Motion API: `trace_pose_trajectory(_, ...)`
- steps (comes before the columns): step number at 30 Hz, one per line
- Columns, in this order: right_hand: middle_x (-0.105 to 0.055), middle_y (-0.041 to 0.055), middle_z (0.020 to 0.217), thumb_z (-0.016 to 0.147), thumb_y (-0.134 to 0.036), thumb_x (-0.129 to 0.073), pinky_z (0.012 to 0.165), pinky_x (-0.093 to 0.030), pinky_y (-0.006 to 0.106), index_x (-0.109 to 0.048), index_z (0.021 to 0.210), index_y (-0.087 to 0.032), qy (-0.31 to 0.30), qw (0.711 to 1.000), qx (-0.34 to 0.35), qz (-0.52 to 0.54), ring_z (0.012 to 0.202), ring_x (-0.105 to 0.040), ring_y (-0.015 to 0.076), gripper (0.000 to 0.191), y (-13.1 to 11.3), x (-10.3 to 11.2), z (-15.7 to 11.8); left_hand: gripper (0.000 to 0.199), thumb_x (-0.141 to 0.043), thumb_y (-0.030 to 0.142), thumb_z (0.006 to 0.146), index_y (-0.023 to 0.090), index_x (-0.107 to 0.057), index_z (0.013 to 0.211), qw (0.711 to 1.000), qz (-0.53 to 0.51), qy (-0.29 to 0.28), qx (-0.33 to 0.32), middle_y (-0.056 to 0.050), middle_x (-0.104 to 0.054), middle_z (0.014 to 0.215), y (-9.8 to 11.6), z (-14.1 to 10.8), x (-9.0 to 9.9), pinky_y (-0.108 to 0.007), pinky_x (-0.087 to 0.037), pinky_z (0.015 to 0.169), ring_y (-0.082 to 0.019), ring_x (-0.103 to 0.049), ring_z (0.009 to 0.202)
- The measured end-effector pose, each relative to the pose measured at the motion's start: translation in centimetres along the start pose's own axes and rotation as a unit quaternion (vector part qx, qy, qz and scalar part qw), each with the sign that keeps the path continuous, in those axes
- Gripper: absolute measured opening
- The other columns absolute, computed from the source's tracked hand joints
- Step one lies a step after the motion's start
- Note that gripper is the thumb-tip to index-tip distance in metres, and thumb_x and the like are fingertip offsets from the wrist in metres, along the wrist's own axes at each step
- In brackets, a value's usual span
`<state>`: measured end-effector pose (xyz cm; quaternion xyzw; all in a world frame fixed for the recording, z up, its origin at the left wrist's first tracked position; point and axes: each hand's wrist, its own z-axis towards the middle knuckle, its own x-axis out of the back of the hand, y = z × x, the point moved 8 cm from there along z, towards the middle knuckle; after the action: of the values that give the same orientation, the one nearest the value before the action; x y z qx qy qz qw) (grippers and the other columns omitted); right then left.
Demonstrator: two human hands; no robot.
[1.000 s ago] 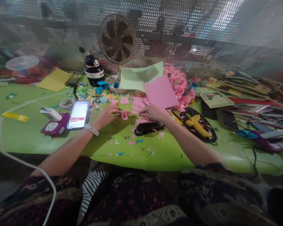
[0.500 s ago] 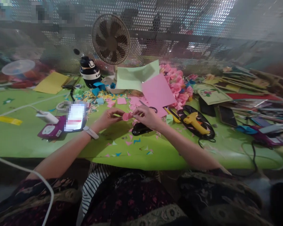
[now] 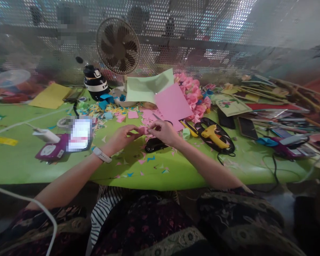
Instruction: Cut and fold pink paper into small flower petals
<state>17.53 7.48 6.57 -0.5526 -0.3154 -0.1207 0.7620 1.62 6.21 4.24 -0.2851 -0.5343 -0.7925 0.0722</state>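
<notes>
Between my two hands is a small piece of pink paper (image 3: 142, 130), partly hidden by the fingers. My left hand (image 3: 123, 137), with a white watch on its wrist, pinches the paper from the left. From the right, my right hand (image 3: 162, 132) pinches its other side with thumb and forefinger. Under and behind my right hand lie a black object (image 3: 155, 145), perhaps a stapler, and scissors that are mostly covered. A large pink paper sheet (image 3: 173, 103) is just beyond, with pink scraps (image 3: 132, 115) around it.
A yellow glue gun (image 3: 216, 137) rests on a black holder at the right. Left stand a lit phone (image 3: 79, 135) and a purple power strip (image 3: 49, 151). Behind are a fan (image 3: 118, 46), a dark bottle (image 3: 95, 83) and a heap of pink paper flowers (image 3: 190, 94). A white cable crosses the left front.
The view has shifted slightly, so the table appears further left. Both hands stay at the pink paper, which now shows less between the fingers.
</notes>
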Motion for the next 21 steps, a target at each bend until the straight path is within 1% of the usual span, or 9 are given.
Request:
trace_pose_trajectory(3,-0.066,0.0018,0.072,0.080,-0.026,-0.067,0.063,-0.042,0.025,-0.067,0.075,-0.014,-0.001,0.999,-0.016,0.035,0.065,-0.056,0.0119,0.013,0.6,-0.2,0.1,0.035,-0.069,0.050,0.081,0.020,-0.071,0.098,0.996,-0.075,-0.026,0.049,-0.007,-0.074,0.094,-0.8,0.1,-0.5,-0.028,-0.057,0.060,-0.019,-0.070,0.078)
trace_pose_trajectory(7,-0.068,0.0032,0.076,0.083,-0.029,-0.064,0.065,-0.045,0.027,-0.067,0.083,-0.014,-0.008,0.999,-0.007,0.043,0.066,-0.057,0.0125,0.015,0.8,0.3,-0.3,0.039,-0.073,0.053,0.077,0.016,-0.073,0.089,0.992,-0.115,-0.009,0.052,-0.007,-0.075,0.086,-1.2,0.3,-0.3,-0.029,-0.058,0.065,-0.018,-0.070,0.074)
trace_pose_trajectory(10,-0.071,0.0063,0.088,0.085,-0.029,-0.062,0.069,-0.048,0.029,-0.069,0.094,-0.015,0.011,1.000,-0.018,0.000,0.073,-0.060,0.0145,0.018,1.6,3.2,-1.7,0.036,-0.073,0.051,0.078,0.015,-0.074,0.085,0.994,-0.097,0.005,0.049,-0.007,-0.075,0.079,-1.3,0.2,0.1,-0.029,-0.056,0.066,-0.016,-0.069,0.069)
trace_pose_trajectory(12,-0.071,0.0088,0.097,0.087,-0.030,-0.060,0.071,-0.049,0.031,-0.069,0.097,-0.016,0.025,0.996,-0.052,-0.072,0.078,-0.062,0.0167,0.020,3.0,6.3,-3.3,0.035,-0.075,0.050,0.076,0.015,-0.074,0.083,0.994,-0.095,0.011,0.052,-0.007,-0.075,0.078,-1.3,0.1,0.3,-0.028,-0.055,0.065,-0.016,-0.068,0.069)
trace_pose_trajectory(14,-0.070,0.0101,0.104,0.088,-0.032,-0.059,0.075,-0.048,0.033,-0.070,0.099,-0.017,0.069,0.973,-0.088,-0.202,0.083,-0.063,0.0195,0.022,4.7,10.5,-5.3,0.034,-0.078,0.048,0.072,0.015,-0.073,0.081,0.994,-0.092,0.026,0.052,-0.006,-0.074,0.079,-1.3,0.1,0.5,-0.029,-0.055,0.065,-0.016,-0.067,0.068)
trace_pose_trajectory(15,-0.069,0.0110,0.105,0.087,-0.032,-0.059,0.077,-0.047,0.034,-0.070,0.100,-0.017,0.096,0.951,-0.111,-0.272,0.086,-0.063,0.0213,0.022,5.7,12.7,-6.3,0.033,-0.079,0.046,0.071,0.015,-0.072,0.079,0.994,-0.084,0.038,0.052,-0.006,-0.074,0.077,-1.2,0.1,0.7,-0.029,-0.054,0.064,-0.016,-0.066,0.067)
trace_pose_trajectory(16,-0.069,0.0123,0.107,0.087,-0.033,-0.059,0.077,-0.045,0.034,-0.070,0.102,-0.018,0.099,0.927,-0.138,-0.335,0.091,-0.063,0.0232,0.025,6.8,14.4,-7.3,0.032,-0.079,0.045,0.070,0.015,-0.071,0.077,0.995,-0.075,0.053,0.049,-0.005,-0.073,0.074,-1.2,0.1,0.9,-0.029,-0.054,0.063,-0.015,-0.065,0.065)
trace_pose_trajectory(18,-0.068,0.0161,0.109,0.084,-0.036,-0.060,0.072,-0.041,0.033,-0.069,0.105,-0.017,0.066,0.877,-0.220,-0.422,0.093,-0.063,0.0257,0.030,9.6,16.8,-9.1,0.029,-0.080,0.041,0.069,0.015,-0.069,0.073,0.994,-0.075,0.066,0.048,-0.005,-0.071,0.071,-1.2,0.2,1.0,-0.028,-0.053,0.063,-0.014,-0.063,0.064)
trace_pose_trajectory(21,-0.067,0.0214,0.107,0.080,-0.042,-0.064,0.064,-0.036,0.032,-0.068,0.101,-0.014,-0.032,0.833,-0.290,-0.469,0.090,-0.064,0.0282,0.035,13.1,17.6,-10.7,0.024,-0.078,0.037,0.072,0.015,-0.067,0.074,0.991,-0.106,0.056,0.061,-0.005,-0.072,0.073,-1.6,0.4,0.6,-0.027,-0.053,0.063,-0.014,-0.064,0.065)
